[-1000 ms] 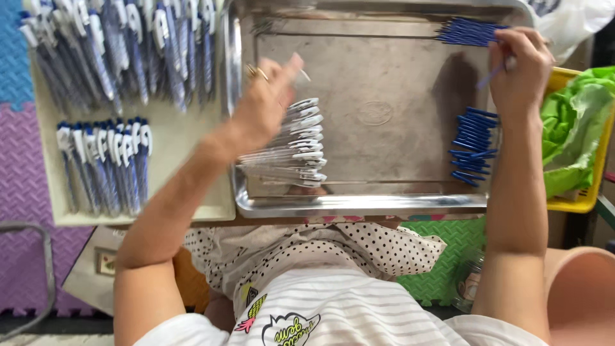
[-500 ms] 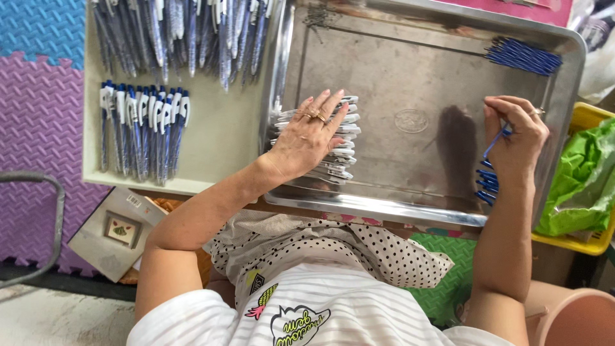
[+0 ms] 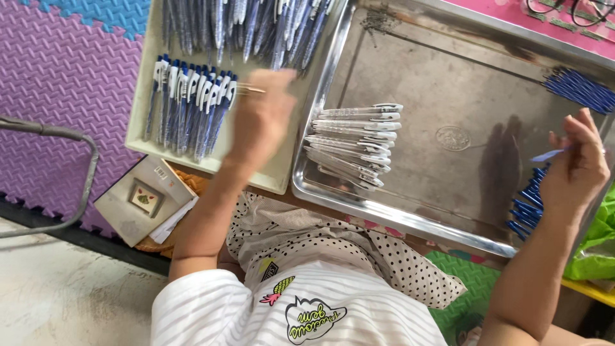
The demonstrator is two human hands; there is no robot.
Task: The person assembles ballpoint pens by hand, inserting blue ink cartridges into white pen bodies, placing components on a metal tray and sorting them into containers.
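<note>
- Box (image 3: 146,200): lower left of frame, below the cream tray's near edge, just left of the person's forearm. Flat, square-ish, grey-beige cardboard, lying tilted.
- Box label (image 3: 144,198): small framed square pic on the box top, white border, w/ green and red bits inside. Too small to tell more.
- Barcode sticker (image 3: 161,173): tiny white patch w/ dark bars, at the box's upper corner, near the tray edge.
- Tray stamp (image 3: 453,138): round embossed mark on the steel tray's floor, centre-right of frame, same grey as the metal.
- Green bag (image 3: 592,253): bright green plastic, right edge of frame, lower right, only partly in view.
- No signs, no screens.
</note>
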